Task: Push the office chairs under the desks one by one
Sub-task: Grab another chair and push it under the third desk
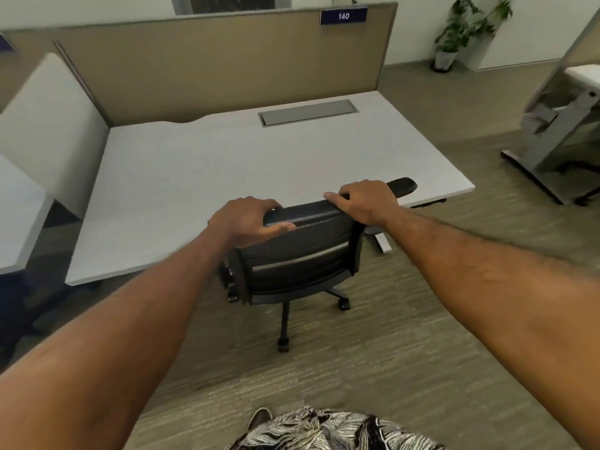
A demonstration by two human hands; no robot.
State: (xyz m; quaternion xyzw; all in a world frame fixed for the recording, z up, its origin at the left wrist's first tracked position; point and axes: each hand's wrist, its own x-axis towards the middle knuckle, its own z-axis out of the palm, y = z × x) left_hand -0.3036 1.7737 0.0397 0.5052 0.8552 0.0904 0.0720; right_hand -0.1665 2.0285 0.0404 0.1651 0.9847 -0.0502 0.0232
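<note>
A black mesh-backed office chair stands at the front edge of a white desk, its seat hidden under the desktop. My left hand grips the top left corner of the backrest, fingers curled over the rim. My right hand grips the top right corner the same way. One black armrest pokes out past my right hand, level with the desk edge. The chair's castors and base legs show on the carpet below the backrest.
A tan partition with a blue "140" sign backs the desk. A grey cable hatch is set in the desktop. Another desk lies at left, a desk frame at right, a potted plant far right.
</note>
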